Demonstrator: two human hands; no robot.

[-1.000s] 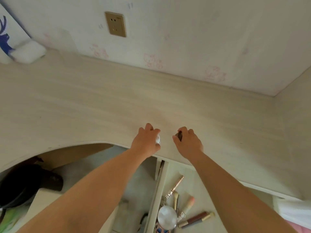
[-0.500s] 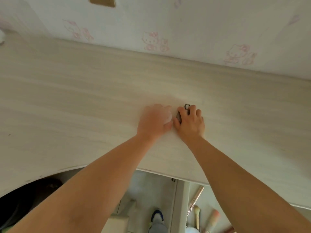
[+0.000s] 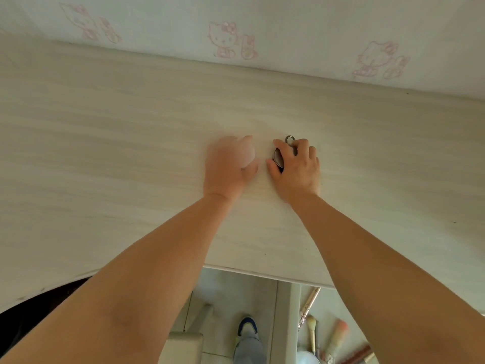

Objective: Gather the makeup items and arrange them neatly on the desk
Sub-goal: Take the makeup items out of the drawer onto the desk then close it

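The right hand (image 3: 295, 166) rests low on the desk (image 3: 105, 153) with its fingers and thumb curled round a small dark item (image 3: 278, 158) that has a metal ring (image 3: 289, 140) poking out past the fingertips. The left hand (image 3: 228, 166), just beside it, is blurred; its fingers look curled over something pale, but I cannot tell whether it grips a thing or only cups the surface. Both hands sit near the middle of the desk, well short of the wall (image 3: 288, 27) with its pink cartoon cats. The dark item looks small, hard and smooth (probably a compact or folding mirror, though too much is covered to be sure), so it should be light and stiff but likely slippery and, if it holds glass, easy to crack. Pinching it across its flat sides, as the right hand does, seems safer than lifting it by the ring, which would let it swing. Below the desk edge an open drawer (image 3: 287, 324) holds more items: brushes (image 3: 312, 334), a slim metal stick (image 3: 311, 302) and a pink-tipped tube (image 3: 337, 334). These look light and inclined to roll, so each is best taken mid-length and laid flat. Most of the gathering, by my judgement, is yet to be done.
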